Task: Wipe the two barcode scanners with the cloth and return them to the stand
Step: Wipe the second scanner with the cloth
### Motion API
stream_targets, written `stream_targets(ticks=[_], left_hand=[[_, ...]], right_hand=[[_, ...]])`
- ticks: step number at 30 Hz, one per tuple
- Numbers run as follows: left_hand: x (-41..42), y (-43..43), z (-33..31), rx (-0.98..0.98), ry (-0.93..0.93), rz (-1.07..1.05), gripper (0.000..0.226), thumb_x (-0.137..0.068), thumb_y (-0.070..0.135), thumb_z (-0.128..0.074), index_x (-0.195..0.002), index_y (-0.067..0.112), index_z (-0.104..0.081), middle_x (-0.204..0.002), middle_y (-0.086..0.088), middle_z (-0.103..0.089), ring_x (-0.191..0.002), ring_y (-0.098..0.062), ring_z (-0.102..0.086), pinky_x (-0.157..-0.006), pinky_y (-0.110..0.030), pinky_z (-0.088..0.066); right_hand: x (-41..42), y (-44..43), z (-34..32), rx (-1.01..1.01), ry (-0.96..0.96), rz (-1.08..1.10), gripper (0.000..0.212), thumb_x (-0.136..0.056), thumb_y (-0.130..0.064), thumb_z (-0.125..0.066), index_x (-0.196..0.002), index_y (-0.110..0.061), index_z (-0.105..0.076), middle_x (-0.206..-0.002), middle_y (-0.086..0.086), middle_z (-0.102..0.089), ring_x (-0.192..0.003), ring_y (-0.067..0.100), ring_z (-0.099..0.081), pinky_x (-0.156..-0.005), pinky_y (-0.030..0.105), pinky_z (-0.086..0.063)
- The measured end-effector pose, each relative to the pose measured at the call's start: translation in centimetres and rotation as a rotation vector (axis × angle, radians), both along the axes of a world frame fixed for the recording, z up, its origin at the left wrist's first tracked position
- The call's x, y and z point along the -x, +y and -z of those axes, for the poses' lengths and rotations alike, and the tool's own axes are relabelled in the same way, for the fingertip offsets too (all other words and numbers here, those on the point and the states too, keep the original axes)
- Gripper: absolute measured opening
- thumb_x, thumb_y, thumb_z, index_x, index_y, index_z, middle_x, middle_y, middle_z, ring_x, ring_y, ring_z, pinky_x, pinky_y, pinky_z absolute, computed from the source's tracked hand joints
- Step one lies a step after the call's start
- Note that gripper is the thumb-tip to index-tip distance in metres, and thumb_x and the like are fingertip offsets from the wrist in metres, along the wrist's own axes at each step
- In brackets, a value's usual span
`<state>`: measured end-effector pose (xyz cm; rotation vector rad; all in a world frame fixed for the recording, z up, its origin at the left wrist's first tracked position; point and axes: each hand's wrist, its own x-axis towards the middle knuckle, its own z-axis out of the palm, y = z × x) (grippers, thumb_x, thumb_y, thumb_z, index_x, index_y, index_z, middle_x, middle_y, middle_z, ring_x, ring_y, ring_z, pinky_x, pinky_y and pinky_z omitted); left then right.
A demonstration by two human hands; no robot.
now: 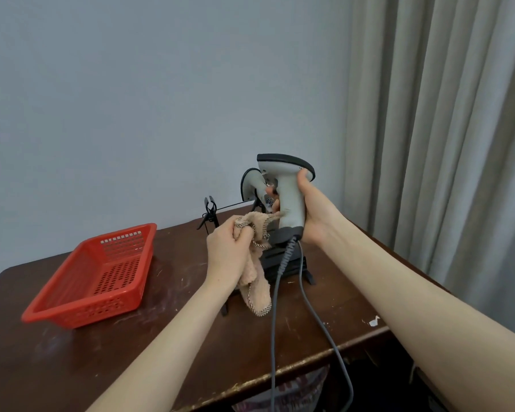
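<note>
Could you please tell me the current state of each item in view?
Nearer grey plastic barcode scanner: lifted, gripped by right hand.
Farther grey barcode scanner: resting on black stand.
Beige terry cloth: bunched in left hand, tail hanging.
Red perforated plastic basket: upright on brown wooden table.

A fluffy peach terry cloth [256,278], a smooth matt grey plastic scanner [288,200], a glossy perforated red plastic basket [81,304], a scuffed dark wooden table [167,346].
</note>
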<state>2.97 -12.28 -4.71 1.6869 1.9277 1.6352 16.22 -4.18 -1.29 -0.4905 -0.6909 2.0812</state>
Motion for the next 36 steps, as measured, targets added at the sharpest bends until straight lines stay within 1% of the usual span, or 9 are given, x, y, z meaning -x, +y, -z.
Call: stream_targets(ticks=[3,7,12,16,21,25,28,32,36], left_hand=[[0.0,0.7,1.5,0.209,0.124,0.036,0.018,-0.089,0.011,-0.048,-0.093,0.016,-0.064,-0.083,0.001,-0.063,-0.076,-0.011,-0.054,-0.055,-0.01,-0.035],[-0.6,0.8,2.6,0.599,0.351,0.276,0.045,-0.085,0.018,-0.059,-0.129,0.02,-0.053,-0.125,0.002,-0.059,-0.111,-0.013,-0.055,-0.085,-0.021,-0.039],[0.4,0.5,-1.9,0.38,0.113,0.224,0.041,-0.085,0.006,-0.051,-0.123,0.019,-0.061,-0.126,0.003,-0.061,-0.118,-0.011,-0.054,-0.102,-0.027,-0.039],[-0.6,-0.2,-1.9,0.601,0.173,0.436,0.033,-0.083,0.004,-0.044,-0.107,0.012,-0.066,-0.099,-0.005,-0.07,-0.093,-0.019,-0.065,-0.094,-0.042,-0.049],[-0.6,-0.2,-2.7,0.448,-0.419,0.41,0.022,-0.095,0.02,-0.044,-0.104,0.018,-0.063,-0.103,-0.004,-0.07,-0.089,-0.016,-0.068,-0.08,-0.031,-0.055],[-1.2,0.1,-2.5,0.454,-0.534,0.388,0.032,-0.091,0.036,-0.057,-0.108,0.009,-0.061,-0.096,-0.01,-0.068,-0.087,-0.025,-0.067,-0.078,-0.039,-0.057],[-0.7,0.0,-1.8,0.353,-0.605,0.251,0.027,-0.088,0.025,-0.063,-0.105,0.005,-0.062,-0.1,-0.019,-0.068,-0.09,-0.033,-0.067,-0.084,-0.052,-0.054],[0.8,-0.4,-1.2,0.269,-0.718,0.179,0.008,-0.092,0.013,-0.053,-0.087,0.007,-0.055,-0.079,-0.012,-0.064,-0.062,-0.024,-0.062,-0.064,-0.04,-0.057],[1.5,-1.0,-0.8,0.256,-0.705,0.21,0.009,-0.091,0.014,-0.055,-0.085,0.007,-0.056,-0.075,-0.008,-0.063,-0.056,-0.018,-0.056,-0.057,-0.033,-0.054]], right_hand=[[0.0,-0.2,0.1,-0.007,-0.001,-0.009,0.06,-0.092,-0.058,-0.046,-0.111,-0.003,-0.061,-0.09,0.006,-0.065,-0.062,0.013,-0.056,-0.054,0.024,-0.051],[-0.1,-0.5,0.8,0.01,-0.046,0.029,0.063,-0.091,-0.056,-0.049,-0.118,0.0,-0.058,-0.09,0.007,-0.064,-0.061,0.014,-0.055,-0.05,0.025,-0.051],[-0.1,-1.2,1.2,-0.033,-0.168,0.095,0.058,-0.094,-0.052,-0.047,-0.116,0.001,-0.057,-0.089,0.008,-0.063,-0.063,0.016,-0.058,-0.056,0.028,-0.05],[0.8,-1.9,1.4,-0.07,-0.312,0.148,0.051,-0.096,-0.047,-0.049,-0.11,0.0,-0.059,-0.086,0.009,-0.064,-0.066,0.019,-0.06,-0.06,0.032,-0.05],[1.3,-3.0,1.3,-0.14,-0.412,0.17,0.042,-0.101,-0.036,-0.043,-0.104,0.001,-0.062,-0.088,0.014,-0.066,-0.074,0.026,-0.063,-0.074,0.039,-0.055],[3.0,-4.8,1.6,-0.238,-0.438,0.172,0.029,-0.099,-0.004,-0.039,-0.119,0.007,-0.057,-0.1,0.02,-0.062,-0.093,0.03,-0.062,-0.094,0.045,-0.05],[2.9,-5.5,2.1,-0.419,-0.625,0.108,0.025,-0.098,-0.005,-0.041,-0.097,-0.007,-0.066,-0.095,0.013,-0.067,-0.087,0.024,-0.064,-0.088,0.038,-0.051],[0.8,-4.3,2.3,-0.716,-1.146,0.296,0.055,-0.096,-0.037,-0.041,-0.056,-0.015,-0.072,-0.067,0.004,-0.072,-0.072,0.02,-0.066,-0.082,0.036,-0.053],[0.3,-3.7,3.7,-0.976,-1.524,0.199,0.037,-0.09,-0.038,-0.055,-0.118,-0.014,-0.059,-0.116,0.007,-0.061,-0.104,0.024,-0.058,-0.09,0.036,-0.048]])
